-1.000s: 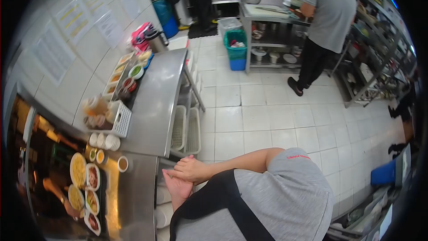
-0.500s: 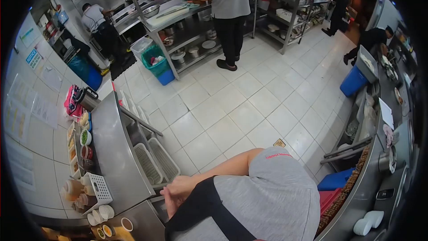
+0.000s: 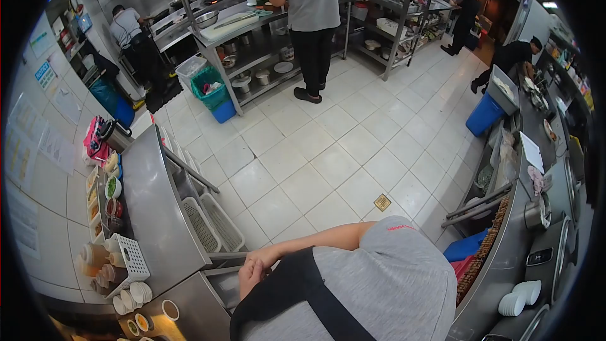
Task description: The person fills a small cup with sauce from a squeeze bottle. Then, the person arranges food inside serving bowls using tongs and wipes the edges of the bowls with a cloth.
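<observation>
Both my hands are drawn together in front of the black apron, over the edge of the steel counter. My right hand reaches across from the grey sleeve, its fingers bent and closed against the other hand. Of my left hand, only curled fingers show; the apron covers the rest. Whatever lies between the hands, if anything, is hidden. Nearest to them are two pale plastic baskets on the shelf below the counter.
On the left counter are a white basket beside sauce bottles, stacked small cups and a row of ingredient containers. A co-worker stands at the steel shelving; others work farther off. Blue bins stand on the tiled floor.
The whole view has shifted slightly, moving the background a little left. My hands remain together; the fingers that stuck out lower down now look more curled in.
</observation>
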A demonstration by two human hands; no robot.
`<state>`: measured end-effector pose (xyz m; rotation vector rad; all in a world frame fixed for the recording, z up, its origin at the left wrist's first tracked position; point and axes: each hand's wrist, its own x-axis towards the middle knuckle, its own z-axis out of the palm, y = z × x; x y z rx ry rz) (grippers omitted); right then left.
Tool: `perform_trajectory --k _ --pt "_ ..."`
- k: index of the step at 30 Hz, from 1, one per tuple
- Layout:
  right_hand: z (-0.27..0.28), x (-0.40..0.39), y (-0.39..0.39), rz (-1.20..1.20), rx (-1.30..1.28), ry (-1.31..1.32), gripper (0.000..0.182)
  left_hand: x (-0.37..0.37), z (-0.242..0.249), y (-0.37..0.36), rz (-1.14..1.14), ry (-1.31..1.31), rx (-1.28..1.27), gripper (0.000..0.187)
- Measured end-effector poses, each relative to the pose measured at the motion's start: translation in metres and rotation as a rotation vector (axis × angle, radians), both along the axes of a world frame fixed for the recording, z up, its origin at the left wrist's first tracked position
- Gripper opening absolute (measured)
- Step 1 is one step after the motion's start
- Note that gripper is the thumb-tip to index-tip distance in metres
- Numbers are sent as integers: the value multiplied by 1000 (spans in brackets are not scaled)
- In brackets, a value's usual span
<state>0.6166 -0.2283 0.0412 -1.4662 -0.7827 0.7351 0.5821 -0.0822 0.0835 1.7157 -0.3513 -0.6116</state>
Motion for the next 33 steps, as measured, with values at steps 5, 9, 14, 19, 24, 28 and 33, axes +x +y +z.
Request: perform_trajectory --k 5,9,14,19,24,28,33 --pt "-17 -10 16 87 133 45 21 -10 -9 14 -9 -115 116 40" --pt "-20 -13 23 160 170 8 21 -21 -2 18 3 -6 25 40" --pt "-17 -14 27 140 113 98 17 -24 4 20 -18 2 64 41" --pt "-18 -18 26 166 137 124 19 -22 -11 27 -49 -52 92 42" --pt "-25 -22 11 153 -110 -27 26 -23 -9 25 -167 -56 146 44" --pt "-37 -37 -25 1 -506 -120 41 -20 0 8 -295 20 143 37" --pt "-110 -65 -136 -272 -980 -269 42 -12 -13 -25 -326 -102 249 39"
